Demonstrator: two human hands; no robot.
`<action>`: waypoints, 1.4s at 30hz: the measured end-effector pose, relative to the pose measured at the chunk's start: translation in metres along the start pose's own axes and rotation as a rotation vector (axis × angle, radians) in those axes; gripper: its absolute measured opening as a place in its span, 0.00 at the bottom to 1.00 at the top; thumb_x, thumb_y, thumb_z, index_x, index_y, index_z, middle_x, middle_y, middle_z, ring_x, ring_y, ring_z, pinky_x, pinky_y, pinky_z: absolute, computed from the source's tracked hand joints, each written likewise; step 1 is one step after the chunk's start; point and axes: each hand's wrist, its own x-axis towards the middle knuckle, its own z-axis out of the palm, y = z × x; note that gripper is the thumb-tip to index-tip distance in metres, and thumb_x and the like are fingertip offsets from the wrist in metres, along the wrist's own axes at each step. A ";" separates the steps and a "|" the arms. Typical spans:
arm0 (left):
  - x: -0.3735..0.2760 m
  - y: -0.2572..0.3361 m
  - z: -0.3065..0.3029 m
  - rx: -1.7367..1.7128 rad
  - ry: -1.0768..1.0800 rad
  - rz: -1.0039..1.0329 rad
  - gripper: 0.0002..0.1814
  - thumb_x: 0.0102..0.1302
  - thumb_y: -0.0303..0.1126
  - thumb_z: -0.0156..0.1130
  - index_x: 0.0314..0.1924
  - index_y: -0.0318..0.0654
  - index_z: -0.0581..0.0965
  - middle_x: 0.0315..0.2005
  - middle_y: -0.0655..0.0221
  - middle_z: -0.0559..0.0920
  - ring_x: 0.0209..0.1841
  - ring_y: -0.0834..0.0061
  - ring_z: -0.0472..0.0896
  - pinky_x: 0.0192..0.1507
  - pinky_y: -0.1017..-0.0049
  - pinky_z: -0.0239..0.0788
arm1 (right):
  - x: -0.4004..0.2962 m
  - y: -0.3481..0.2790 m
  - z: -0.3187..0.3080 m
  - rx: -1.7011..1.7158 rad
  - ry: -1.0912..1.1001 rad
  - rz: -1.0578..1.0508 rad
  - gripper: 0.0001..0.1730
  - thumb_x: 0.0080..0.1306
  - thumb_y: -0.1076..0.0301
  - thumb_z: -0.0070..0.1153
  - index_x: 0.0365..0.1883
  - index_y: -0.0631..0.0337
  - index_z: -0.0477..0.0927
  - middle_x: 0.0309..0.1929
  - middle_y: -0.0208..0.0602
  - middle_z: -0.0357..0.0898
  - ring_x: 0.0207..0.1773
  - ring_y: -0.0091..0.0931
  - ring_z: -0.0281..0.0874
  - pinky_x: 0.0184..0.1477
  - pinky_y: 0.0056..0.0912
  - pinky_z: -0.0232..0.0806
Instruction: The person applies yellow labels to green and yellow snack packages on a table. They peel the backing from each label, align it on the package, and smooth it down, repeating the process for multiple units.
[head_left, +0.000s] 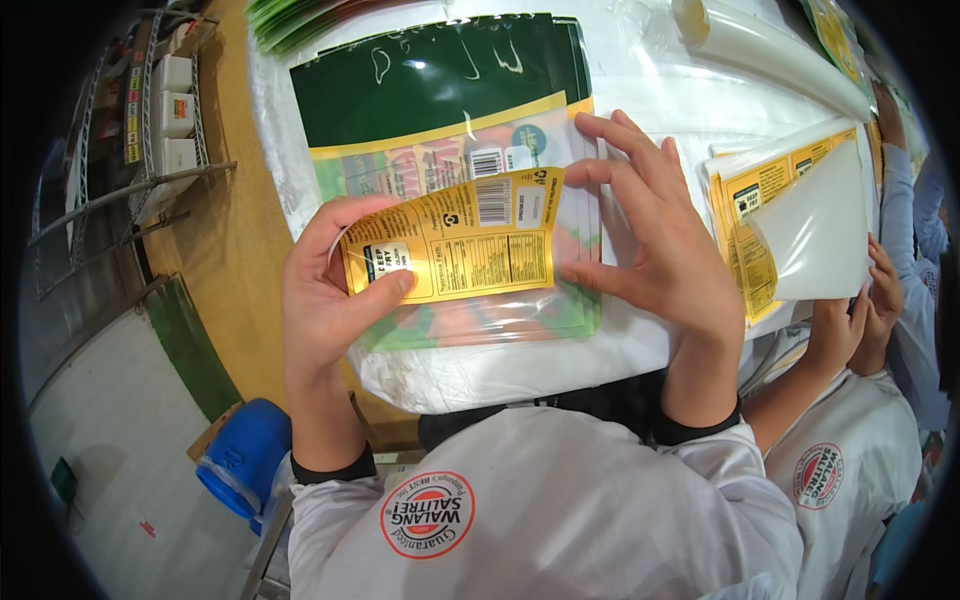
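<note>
A yellow printed label (480, 240) with a barcode and a nutrition table is in my left hand (330, 277). My left thumb presses on its face while the fingers go behind, and the label curls at that end. Close to the label's right edge is my right hand (645, 217), fingers spread; whether its fingertips touch the edge is unclear. Beneath both hands lies a stack of printed plastic pouches (442, 82), dark green across the top with a yellow band. The label hides part of the top pouch's printed panel.
The table (480, 379) has a white covering. Right of me a co-worker's hands (855, 315) hold sheets of yellow labels (780, 187) with a white backing. A white roll (780, 60) and green-edged sheets (300, 22) lie farther back. Left are a blue drum (247, 454) and wire shelving (142, 150).
</note>
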 end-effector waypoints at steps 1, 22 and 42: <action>0.000 0.000 0.000 -0.004 0.002 -0.007 0.29 0.54 0.12 0.65 0.57 0.30 0.73 0.49 0.64 0.80 0.52 0.76 0.79 0.56 0.75 0.72 | 0.000 0.000 0.000 0.000 0.001 -0.001 0.35 0.48 0.62 0.76 0.54 0.53 0.74 0.73 0.40 0.61 0.78 0.48 0.51 0.72 0.74 0.39; -0.001 0.000 0.002 0.022 0.024 -0.018 0.28 0.54 0.12 0.65 0.57 0.31 0.74 0.49 0.66 0.79 0.52 0.78 0.79 0.55 0.77 0.72 | 0.001 -0.006 0.011 -0.059 0.092 0.020 0.37 0.43 0.62 0.78 0.51 0.53 0.72 0.69 0.40 0.65 0.76 0.49 0.55 0.70 0.76 0.44; -0.004 0.044 0.050 1.075 0.384 0.145 0.50 0.52 0.30 0.76 0.73 0.36 0.60 0.66 0.46 0.68 0.67 0.51 0.70 0.64 0.62 0.65 | 0.000 -0.009 0.011 -0.199 -0.017 0.041 0.41 0.50 0.47 0.71 0.66 0.31 0.75 0.79 0.46 0.50 0.79 0.52 0.45 0.72 0.73 0.39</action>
